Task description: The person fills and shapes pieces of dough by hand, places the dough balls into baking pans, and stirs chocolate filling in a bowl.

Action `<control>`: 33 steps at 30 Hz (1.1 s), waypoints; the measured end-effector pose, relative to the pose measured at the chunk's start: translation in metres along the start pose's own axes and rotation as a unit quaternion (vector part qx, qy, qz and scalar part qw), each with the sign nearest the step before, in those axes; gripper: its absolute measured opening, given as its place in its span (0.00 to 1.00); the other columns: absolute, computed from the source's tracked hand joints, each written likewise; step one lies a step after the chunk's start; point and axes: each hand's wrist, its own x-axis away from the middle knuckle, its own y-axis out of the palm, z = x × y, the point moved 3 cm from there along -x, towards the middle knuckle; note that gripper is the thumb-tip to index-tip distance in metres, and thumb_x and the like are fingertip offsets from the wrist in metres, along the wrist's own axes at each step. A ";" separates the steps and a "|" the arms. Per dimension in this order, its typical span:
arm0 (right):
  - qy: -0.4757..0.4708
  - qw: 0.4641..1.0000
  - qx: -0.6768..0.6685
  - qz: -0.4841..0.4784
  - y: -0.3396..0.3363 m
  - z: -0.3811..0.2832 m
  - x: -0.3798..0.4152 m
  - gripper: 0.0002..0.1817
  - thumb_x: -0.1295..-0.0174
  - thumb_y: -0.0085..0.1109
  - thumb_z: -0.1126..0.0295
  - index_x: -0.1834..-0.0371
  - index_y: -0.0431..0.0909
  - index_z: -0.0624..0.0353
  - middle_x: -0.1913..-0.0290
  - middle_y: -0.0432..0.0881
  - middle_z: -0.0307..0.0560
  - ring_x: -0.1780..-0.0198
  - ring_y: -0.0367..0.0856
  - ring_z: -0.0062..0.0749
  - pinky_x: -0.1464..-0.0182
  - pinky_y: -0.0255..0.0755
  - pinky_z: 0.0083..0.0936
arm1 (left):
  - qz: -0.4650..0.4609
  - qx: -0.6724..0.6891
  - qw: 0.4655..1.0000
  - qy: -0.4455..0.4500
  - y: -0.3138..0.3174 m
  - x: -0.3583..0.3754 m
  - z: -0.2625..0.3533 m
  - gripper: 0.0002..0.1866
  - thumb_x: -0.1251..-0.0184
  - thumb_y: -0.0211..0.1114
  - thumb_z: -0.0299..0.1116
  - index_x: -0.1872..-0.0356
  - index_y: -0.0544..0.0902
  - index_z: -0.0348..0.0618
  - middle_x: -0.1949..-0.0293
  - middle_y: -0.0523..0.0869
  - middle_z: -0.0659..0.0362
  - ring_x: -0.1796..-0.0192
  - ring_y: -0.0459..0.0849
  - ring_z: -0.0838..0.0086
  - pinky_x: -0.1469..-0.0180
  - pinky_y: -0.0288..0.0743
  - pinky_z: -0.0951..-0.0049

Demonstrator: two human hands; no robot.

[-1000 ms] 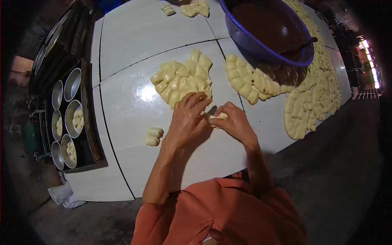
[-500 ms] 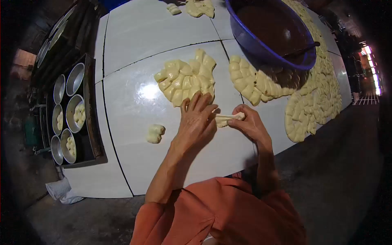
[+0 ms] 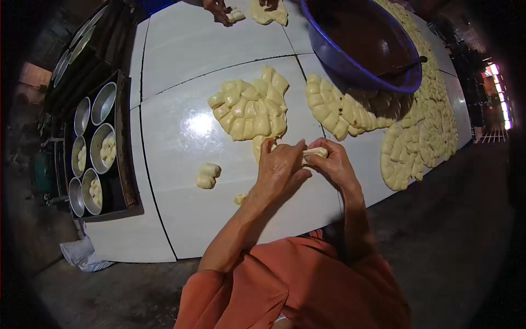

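My right hand (image 3: 335,165) pinches a small piece of pale dough (image 3: 316,153) between thumb and fingers. My left hand (image 3: 278,169) is curled at the left end of that same piece, its fingers partly hiding the dough. Just beyond my left hand lies a flat slab of scored dough (image 3: 249,112), with a narrow flap (image 3: 257,147) reaching down to my fingers. A rolled dough piece (image 3: 207,175) sits on the table left of my left hand, and a smaller scrap of dough (image 3: 240,198) lies beside my left forearm.
A blue basin (image 3: 350,68) of brown liquid stands at the upper right, with more dough (image 3: 419,151) around it. Round metal pans (image 3: 102,147), some holding dough, sit in a dark tray (image 3: 129,181) at left. Another person's hand (image 3: 218,11) touches dough across the white tiled table (image 3: 181,230).
My left hand has moved right and its spread fingers have curled in. The dough stretched between my hands is now shorter. Another person's hands have come into view at the top.
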 end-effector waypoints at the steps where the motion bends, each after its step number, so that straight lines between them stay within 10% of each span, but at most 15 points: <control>1: 0.014 1.000 -0.007 -0.015 0.002 -0.002 0.001 0.08 0.43 0.67 0.73 0.62 0.80 0.62 0.68 0.80 0.34 0.68 0.76 0.15 0.67 0.71 0.15 | 0.000 0.000 1.000 -0.001 0.002 0.000 0.001 0.24 0.45 0.74 0.33 0.46 0.81 0.40 0.69 0.84 0.58 0.61 0.84 0.63 0.40 0.63 0.51; 9: -0.069 0.966 -0.241 -0.064 -0.022 -0.066 0.041 0.14 0.56 0.64 0.71 0.64 0.79 0.62 0.68 0.79 0.43 0.70 0.78 0.26 0.66 0.73 0.21 | 0.024 -0.091 0.995 0.019 0.010 -0.006 -0.002 0.10 0.47 0.70 0.28 0.66 0.78 0.45 0.70 0.81 0.60 0.57 0.83 0.67 0.34 0.63 0.48; 10: -0.088 0.964 -0.245 -0.056 -0.029 -0.072 0.043 0.18 0.55 0.64 0.70 0.59 0.79 0.63 0.64 0.80 0.45 0.65 0.80 0.28 0.61 0.76 0.23 | -0.126 -0.082 0.987 -0.056 0.011 -0.005 -0.004 0.22 0.46 0.74 0.39 0.50 0.80 0.45 0.56 0.85 0.53 0.42 0.81 0.65 0.29 0.56 0.42; 14: -0.064 0.963 -0.262 -0.020 -0.040 -0.067 0.031 0.32 0.40 0.62 0.68 0.31 0.68 0.67 0.42 0.79 0.52 0.43 0.82 0.35 0.39 0.79 0.36 | -0.142 0.073 0.982 -0.098 -0.006 -0.014 0.005 0.62 0.60 0.81 0.60 0.24 0.62 0.39 0.27 0.67 0.39 0.22 0.59 0.50 0.22 0.42 0.45; 17: -0.013 0.969 -0.246 0.006 -0.032 -0.055 0.026 0.25 0.31 0.56 0.72 0.32 0.69 0.67 0.43 0.80 0.52 0.46 0.84 0.32 0.46 0.85 0.32 | -0.123 0.166 0.972 -0.113 -0.021 -0.042 0.026 0.56 0.54 0.81 0.55 0.26 0.65 0.38 0.30 0.71 0.41 0.25 0.67 0.54 0.24 0.54 0.51; 19: -0.025 0.974 -0.223 -0.017 -0.027 -0.051 0.023 0.23 0.31 0.59 0.71 0.35 0.71 0.67 0.47 0.83 0.52 0.54 0.86 0.30 0.58 0.88 0.25 | -0.068 0.314 0.917 -0.234 -0.008 -0.051 0.026 0.31 0.39 0.76 0.37 0.37 0.78 0.34 0.45 0.86 0.49 0.44 0.84 0.67 0.46 0.79 0.67; 23: -0.007 0.994 -0.007 0.108 -0.044 -0.051 0.025 0.15 0.32 0.63 0.68 0.50 0.77 0.67 0.50 0.84 0.51 0.60 0.86 0.29 0.67 0.81 0.18 | -0.071 0.333 0.910 -0.235 0.007 -0.056 0.031 0.20 0.32 0.69 0.30 0.41 0.81 0.32 0.55 0.90 0.54 0.54 0.87 0.73 0.50 0.80 0.73; 26: -0.219 0.926 0.224 0.211 -0.055 -0.060 0.027 0.15 0.34 0.65 0.68 0.50 0.77 0.66 0.48 0.82 0.50 0.54 0.84 0.29 0.63 0.79 0.21 | -0.045 0.352 0.899 -0.257 0.029 -0.058 0.031 0.28 0.32 0.69 0.33 0.33 0.74 0.36 0.50 0.87 0.45 0.48 0.87 0.65 0.46 0.80 0.67; 30: -0.198 0.945 0.118 0.232 -0.074 -0.060 0.030 0.17 0.39 0.69 0.76 0.49 0.75 0.64 0.52 0.81 0.44 0.49 0.78 0.27 0.51 0.76 0.25 | 0.089 0.190 0.976 -0.064 0.040 -0.092 0.059 0.43 0.31 0.68 0.40 0.23 0.55 0.36 0.26 0.64 0.40 0.30 0.72 0.48 0.33 0.71 0.59; 32: -0.283 0.922 0.105 0.242 -0.073 -0.076 0.028 0.17 0.39 0.69 0.78 0.49 0.75 0.64 0.55 0.81 0.43 0.53 0.79 0.23 0.47 0.75 0.23 | 0.142 0.275 0.951 -0.006 0.047 -0.111 0.078 0.41 0.30 0.67 0.46 0.26 0.61 0.32 0.30 0.70 0.40 0.30 0.73 0.50 0.32 0.70 0.61; 33: -0.256 0.935 -0.130 0.208 -0.067 -0.084 0.026 0.14 0.38 0.68 0.78 0.51 0.75 0.64 0.54 0.81 0.41 0.53 0.79 0.20 0.49 0.75 0.21 | 0.162 0.307 0.937 0.031 0.053 -0.119 0.085 0.41 0.31 0.67 0.49 0.27 0.63 0.30 0.31 0.73 0.40 0.31 0.75 0.51 0.32 0.71 0.62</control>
